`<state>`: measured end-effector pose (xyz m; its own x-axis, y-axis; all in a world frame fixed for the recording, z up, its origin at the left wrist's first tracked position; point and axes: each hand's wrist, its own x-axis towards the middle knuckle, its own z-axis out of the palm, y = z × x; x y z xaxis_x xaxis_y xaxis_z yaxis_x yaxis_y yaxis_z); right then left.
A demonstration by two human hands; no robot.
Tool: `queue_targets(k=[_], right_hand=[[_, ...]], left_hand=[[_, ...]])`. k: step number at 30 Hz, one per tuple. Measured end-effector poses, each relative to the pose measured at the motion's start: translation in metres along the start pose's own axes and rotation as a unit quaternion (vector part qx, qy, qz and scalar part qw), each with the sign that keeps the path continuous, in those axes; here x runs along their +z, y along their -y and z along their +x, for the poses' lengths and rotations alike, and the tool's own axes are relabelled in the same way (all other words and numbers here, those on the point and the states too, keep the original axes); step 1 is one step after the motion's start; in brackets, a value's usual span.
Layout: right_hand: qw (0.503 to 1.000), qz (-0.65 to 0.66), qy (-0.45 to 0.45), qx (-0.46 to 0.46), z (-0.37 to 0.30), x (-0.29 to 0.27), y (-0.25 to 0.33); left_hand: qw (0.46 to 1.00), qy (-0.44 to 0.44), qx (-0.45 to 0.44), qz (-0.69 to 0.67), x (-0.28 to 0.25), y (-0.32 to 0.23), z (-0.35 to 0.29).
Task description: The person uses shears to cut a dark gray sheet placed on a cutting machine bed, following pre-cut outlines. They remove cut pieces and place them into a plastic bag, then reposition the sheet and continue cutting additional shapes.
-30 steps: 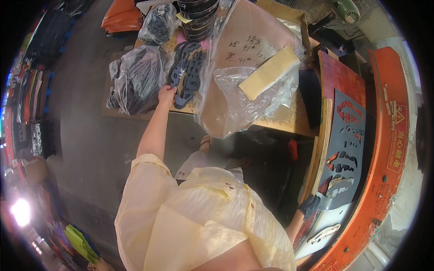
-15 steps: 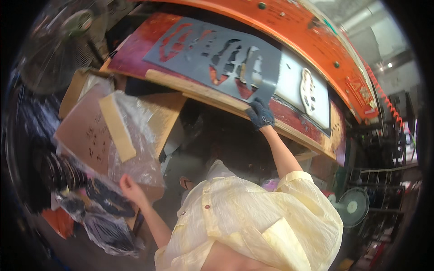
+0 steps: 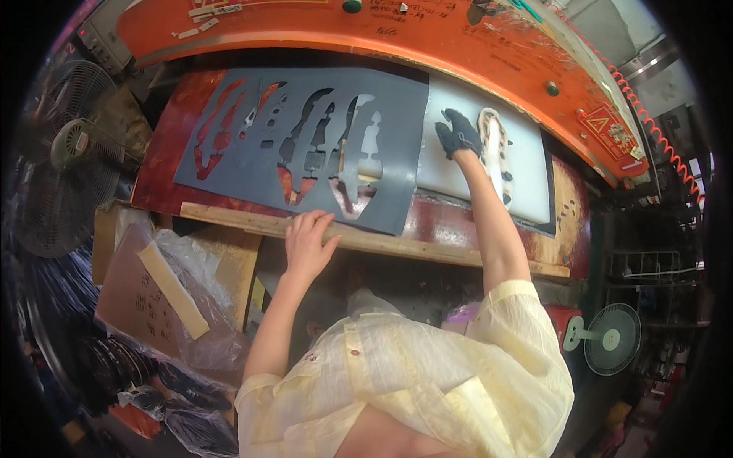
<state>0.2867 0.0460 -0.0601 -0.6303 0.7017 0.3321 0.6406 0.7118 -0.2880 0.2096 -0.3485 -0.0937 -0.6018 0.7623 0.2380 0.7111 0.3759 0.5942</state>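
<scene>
The gloved right hand [image 3: 458, 133] presses flat, open, on the white board [image 3: 527, 179] at upper right; the bare left hand [image 3: 308, 243] rests open on the wooden worktop edge [image 3: 229, 221]. Fingers near the grey cut-out sheet [image 3: 305, 145] could get pinched, I think.

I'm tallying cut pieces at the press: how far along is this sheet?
Done: the grey sheet already shows many cut-out holes. In hand: the gloved right hand rests on the white board beside a pale cutting die; the bare left hand grips the wooden edge. Left: uncut grey remains along the sheet's margins.
</scene>
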Motion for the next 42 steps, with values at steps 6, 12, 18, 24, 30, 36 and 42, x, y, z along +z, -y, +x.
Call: queue_targets(k=[6,12,18,24,30,36,42], right_hand=[[0.99,-0.088,0.091,-0.067,0.02,0.003,0.028],[0.923,0.07,0.364,-0.105,-0.089,-0.08,0.028],[0.983,-0.094,0.031,0.154,-0.092,-0.11,-0.042],[0.92,-0.054,0.156,0.355,-0.002,-0.084,-0.068],[0.928,-0.05,0.093,0.356,0.017,-0.054,-0.07],[0.832,0.448,-0.104,0.312,-0.043,-0.161,-0.119],[0.662,0.649,-0.373,-0.032,-0.095,-0.266,-0.177]], left_hand=[[0.997,0.018,0.017,0.076,0.017,0.009,0.03],[0.994,0.067,0.01,0.083,0.013,0.007,0.04],[0.989,0.076,0.061,0.107,0.018,0.01,0.051],[0.993,0.02,0.061,0.104,0.029,0.012,0.044],[0.996,0.007,0.048,0.079,0.03,0.016,0.042],[0.996,0.007,0.045,0.072,0.029,0.017,0.043],[0.995,0.003,0.049,0.091,0.035,0.016,0.044]])
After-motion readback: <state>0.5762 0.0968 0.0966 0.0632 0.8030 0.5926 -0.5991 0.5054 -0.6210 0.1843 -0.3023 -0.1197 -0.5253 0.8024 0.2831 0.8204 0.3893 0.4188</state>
